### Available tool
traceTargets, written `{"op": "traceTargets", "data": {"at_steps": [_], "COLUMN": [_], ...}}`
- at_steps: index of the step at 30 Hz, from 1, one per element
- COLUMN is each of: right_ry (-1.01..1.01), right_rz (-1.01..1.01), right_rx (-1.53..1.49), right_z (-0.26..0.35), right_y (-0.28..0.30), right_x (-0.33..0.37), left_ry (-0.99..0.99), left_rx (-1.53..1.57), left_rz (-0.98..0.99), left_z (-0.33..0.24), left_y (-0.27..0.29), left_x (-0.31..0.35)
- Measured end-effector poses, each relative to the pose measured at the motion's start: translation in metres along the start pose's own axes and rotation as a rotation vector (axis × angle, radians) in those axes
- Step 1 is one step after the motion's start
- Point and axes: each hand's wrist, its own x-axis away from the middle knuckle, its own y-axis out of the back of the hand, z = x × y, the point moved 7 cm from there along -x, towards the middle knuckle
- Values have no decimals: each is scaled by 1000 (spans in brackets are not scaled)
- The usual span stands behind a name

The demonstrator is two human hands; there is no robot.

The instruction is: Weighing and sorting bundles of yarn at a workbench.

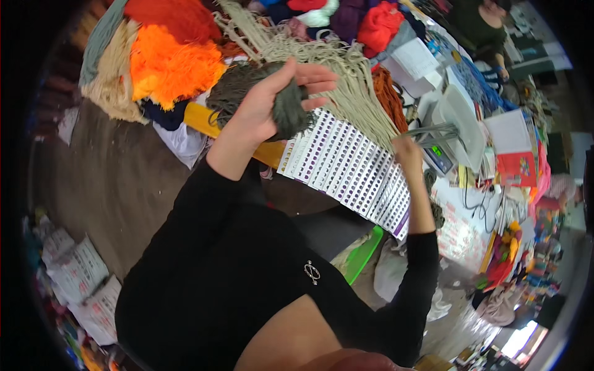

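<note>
A thick hank of dark grey-green yarn [289, 112] lies across the palm of my left hand [260, 108], held in the crook between thumb and stretched fingers. More of the same yarn bunches behind that hand, over the table's edge. My right hand [406, 154] is closed on a thin bundle of grey yarn strands [440, 133], which stick out to the right past the scale. Between the hands lies a white colour sample card [346, 164] with rows of small coloured dots. Long beige-green yarn [352, 83] spreads just beyond the card.
Orange yarn [170, 65] and red yarn [173, 21] are piled at the far left. A digital scale [438, 159] with a clear plastic tray [459, 120] stands right of my right hand. White sacks [77, 266] sit on the floor at left. Another person [476, 31] is at the far right.
</note>
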Motion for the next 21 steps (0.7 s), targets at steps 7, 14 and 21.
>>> {"op": "traceTargets", "data": {"at_steps": [7,14,21], "right_ry": [-125,-228,25], "right_rz": [1023,279,624], "right_rx": [-570,-899,-447], "right_z": [198,163,262], "right_y": [-62,7,-1], "right_x": [77,-22,12], "left_ry": [44,177,262], "left_rx": [48,122,260], "left_rz": [111,244,426], "left_z": [5,14,18], "left_y": [-9,-17,-22], "left_x": [2,7,18]}}
